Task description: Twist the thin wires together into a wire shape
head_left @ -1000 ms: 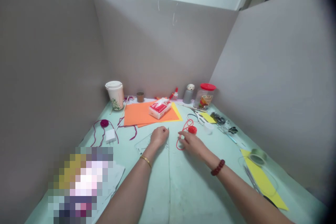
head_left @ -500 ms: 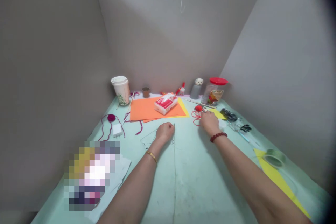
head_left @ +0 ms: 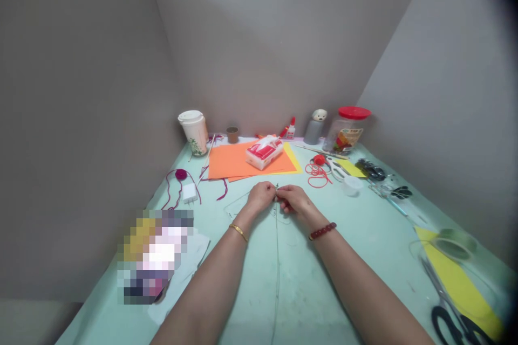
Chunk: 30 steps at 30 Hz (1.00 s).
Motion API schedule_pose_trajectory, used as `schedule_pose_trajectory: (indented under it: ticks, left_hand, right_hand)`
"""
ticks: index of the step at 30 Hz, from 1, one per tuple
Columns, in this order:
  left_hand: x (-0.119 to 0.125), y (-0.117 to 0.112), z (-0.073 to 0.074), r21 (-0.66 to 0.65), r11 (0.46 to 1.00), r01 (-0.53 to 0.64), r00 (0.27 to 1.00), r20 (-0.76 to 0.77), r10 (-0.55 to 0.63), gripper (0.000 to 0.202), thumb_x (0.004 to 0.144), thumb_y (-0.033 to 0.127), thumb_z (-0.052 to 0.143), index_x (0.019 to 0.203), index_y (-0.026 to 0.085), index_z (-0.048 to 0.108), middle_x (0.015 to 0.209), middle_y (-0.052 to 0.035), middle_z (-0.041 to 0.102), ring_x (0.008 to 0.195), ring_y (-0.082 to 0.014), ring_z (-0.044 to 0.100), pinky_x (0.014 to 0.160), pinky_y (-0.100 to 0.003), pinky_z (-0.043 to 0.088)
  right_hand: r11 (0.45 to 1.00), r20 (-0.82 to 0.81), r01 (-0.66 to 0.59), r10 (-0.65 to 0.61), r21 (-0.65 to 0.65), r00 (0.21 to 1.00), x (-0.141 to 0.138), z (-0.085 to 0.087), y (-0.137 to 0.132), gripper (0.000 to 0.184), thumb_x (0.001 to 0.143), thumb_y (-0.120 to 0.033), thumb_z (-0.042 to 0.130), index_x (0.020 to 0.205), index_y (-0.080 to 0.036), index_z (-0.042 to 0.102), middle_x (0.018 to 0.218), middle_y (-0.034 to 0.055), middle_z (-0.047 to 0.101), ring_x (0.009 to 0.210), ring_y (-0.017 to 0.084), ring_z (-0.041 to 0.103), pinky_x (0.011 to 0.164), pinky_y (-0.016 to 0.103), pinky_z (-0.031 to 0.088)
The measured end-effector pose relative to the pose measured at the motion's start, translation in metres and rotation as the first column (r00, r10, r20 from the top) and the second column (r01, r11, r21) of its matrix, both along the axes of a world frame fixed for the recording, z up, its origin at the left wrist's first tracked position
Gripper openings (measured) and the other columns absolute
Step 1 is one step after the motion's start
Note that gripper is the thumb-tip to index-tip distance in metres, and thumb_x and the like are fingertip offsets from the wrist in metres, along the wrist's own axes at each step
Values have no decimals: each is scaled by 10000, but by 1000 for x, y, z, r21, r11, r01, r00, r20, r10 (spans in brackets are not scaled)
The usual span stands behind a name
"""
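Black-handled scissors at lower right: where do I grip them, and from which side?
Probably best by the black handles, with the right hand coming from the near side: the scissors lie with loops toward the person and blades pointing away.

Within 1 second, the round red yarn ball [head_left: 319, 160] has moved from right-front of the red-and-white plastic tissue pack [head_left: 265, 154] to its right; the bare right hand [head_left: 294, 199] has left it, joining the bare left hand [head_left: 261, 197] at the thin greenish string [head_left: 277, 259], in front of the pack.

Tissue pack [head_left: 264, 153] on orange paper [head_left: 227, 163]
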<state>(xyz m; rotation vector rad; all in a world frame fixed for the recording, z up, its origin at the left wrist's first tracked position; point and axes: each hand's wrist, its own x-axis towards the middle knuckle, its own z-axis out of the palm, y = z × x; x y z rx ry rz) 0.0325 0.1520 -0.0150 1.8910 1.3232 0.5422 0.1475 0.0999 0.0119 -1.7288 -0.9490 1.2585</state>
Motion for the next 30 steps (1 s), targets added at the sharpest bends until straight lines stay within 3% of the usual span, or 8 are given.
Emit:
schedule_pose_trajectory:
  ticks: [11, 16, 23, 30]
  left_hand:
    - [2, 0, -3, 32, 998, -46, 999, 3, 46, 258, 799, 305, 442, 761, 187, 668, 806, -14, 692, 735, -139, 575, 618, -233, 378]
    - [3, -2, -5, 0, 997, -82, 996, 32, 82, 267, 780, 402, 501, 766, 183, 654, 752, -1, 673, 676, -125, 546, 589, -226, 369]
    - [3, 5, -12, -37, 998, -53, 994, 93, 56, 232, 745, 361, 520, 738, 160, 636, 708, 12, 637, 646, -110, 516, 574, -223, 350]
    - [1, 6, -9, -52, 999, -16, 998, 55, 19, 214, 741, 330, 495, 749, 165, 631, 712, 13, 632, 645, -111, 504, 579, -226, 345]
  right_hand:
    - [997, 43, -74, 75, -23, 996, 18, 7, -3, 163, 802, -81, 487, 649, -122, 526, 407, -27, 425, 329, 61, 344, 320, 155, 261]
    - [995, 77, -87, 90, -44, 993, 14, 5, -1, 191, 816, -99, 487, 630, -131, 514, 417, -14, 452, 328, 70, 368, 324, 164, 286]
    - [995, 92, -84, 89, -55, 992, 17, 7, 3, 161, 793, -102, 489, 637, -135, 512, 465, -5, 488, 363, 77, 419, 320, 166, 293]
    - [989, 52, -121, 126, -89, 991, 26, 10, 5, 131, 792, -133, 462, 679, -130, 527, 562, 20, 532, 402, 72, 413, 366, 181, 308]
